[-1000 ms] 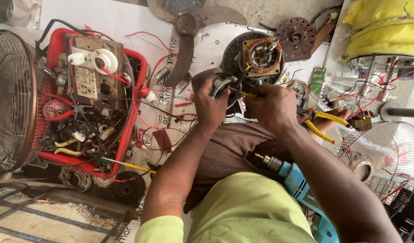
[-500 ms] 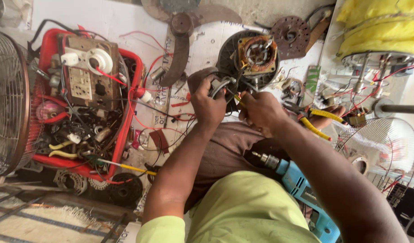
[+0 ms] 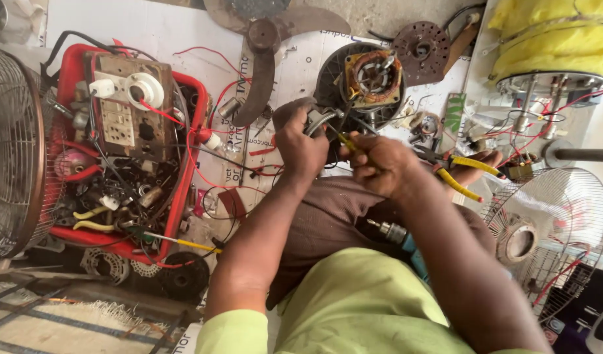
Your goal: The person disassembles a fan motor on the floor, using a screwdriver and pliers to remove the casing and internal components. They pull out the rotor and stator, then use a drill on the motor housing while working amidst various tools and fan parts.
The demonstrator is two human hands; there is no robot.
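Observation:
A black fan motor (image 3: 367, 82) with copper windings lies on the white sheet ahead of me. My left hand (image 3: 301, 141) grips a metal part (image 3: 318, 120) at the motor's near edge. My right hand (image 3: 380, 164) is closed around a yellow-handled screwdriver (image 3: 345, 140), whose tip points at that same part. Both hands sit close together over my brown-clad knee.
A red crate (image 3: 183, 170) of wires, switches and parts stands on the left, beside a round fan grille (image 3: 13, 151). Yellow-handled pliers (image 3: 465, 174) lie to the right, another grille (image 3: 557, 229) beyond. A blue drill (image 3: 400, 239) rests by my lap. Fan blades (image 3: 262, 59) lie ahead.
My right hand has drawn back slightly toward me and to the right with the screwdriver. My left hand stays on the metal part.

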